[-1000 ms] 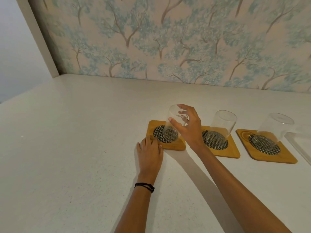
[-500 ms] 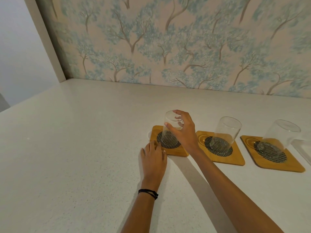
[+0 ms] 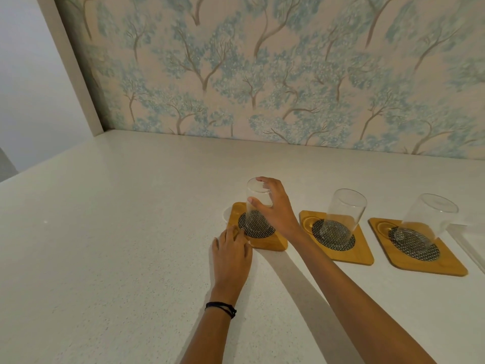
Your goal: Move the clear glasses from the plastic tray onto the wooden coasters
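Observation:
Three wooden coasters with dark mesh centres lie in a row on the white counter. My right hand (image 3: 275, 208) grips a clear glass (image 3: 256, 206) that stands on the left coaster (image 3: 270, 241). My left hand (image 3: 231, 254) lies flat on the counter, fingertips touching that coaster's near-left corner. A second glass (image 3: 341, 216) stands on the middle coaster (image 3: 359, 254). A third glass (image 3: 422, 222) stands on the right coaster (image 3: 446, 266). The plastic tray (image 3: 469, 240) shows only as a clear corner at the right edge.
The white speckled counter (image 3: 118, 245) stretches wide to the left and front. A wall with tree-patterned wallpaper (image 3: 262, 74) runs along the back. A white post (image 3: 70, 67) marks the back-left corner.
The right hand has set the tilted glass down upright onto the left coaster's mesh centre. The left hand stays by the coaster's corner. The camera view has tilted upward a little.

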The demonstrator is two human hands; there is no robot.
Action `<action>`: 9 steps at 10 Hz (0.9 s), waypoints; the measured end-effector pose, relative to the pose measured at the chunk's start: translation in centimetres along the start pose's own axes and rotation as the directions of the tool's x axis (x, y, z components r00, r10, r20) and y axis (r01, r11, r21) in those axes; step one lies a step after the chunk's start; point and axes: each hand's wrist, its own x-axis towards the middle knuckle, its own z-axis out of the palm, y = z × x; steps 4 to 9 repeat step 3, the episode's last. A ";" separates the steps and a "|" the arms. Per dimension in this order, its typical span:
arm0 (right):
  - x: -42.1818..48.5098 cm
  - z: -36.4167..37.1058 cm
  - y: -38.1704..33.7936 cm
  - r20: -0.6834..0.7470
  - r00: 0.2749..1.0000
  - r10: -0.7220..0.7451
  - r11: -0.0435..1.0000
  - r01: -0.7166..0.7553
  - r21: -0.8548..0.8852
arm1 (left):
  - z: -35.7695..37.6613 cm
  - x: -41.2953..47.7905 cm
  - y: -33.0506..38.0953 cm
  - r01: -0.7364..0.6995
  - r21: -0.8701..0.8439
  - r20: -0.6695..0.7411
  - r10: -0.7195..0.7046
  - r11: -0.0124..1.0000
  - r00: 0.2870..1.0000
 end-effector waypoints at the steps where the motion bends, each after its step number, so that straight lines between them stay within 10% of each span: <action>1: 0.2 -0.5 0.1 0.060 0.998 0.009 0.999 -0.006 -0.047 | 0.2 0.1 -0.2 0.006 -0.017 -0.019 -0.007 1.000 1.000; 3: 0.2 -3.6 -0.4 0.013 0.999 -0.041 0.992 0.042 -0.120 | -0.2 0.1 -0.1 0.014 -0.307 -0.164 -0.067 0.952 0.984; 9: 0.2 -3.6 -0.4 0.013 0.999 -0.041 0.992 0.042 -0.120 | -0.2 0.1 -0.1 0.014 -0.307 -0.164 -0.067 0.952 0.984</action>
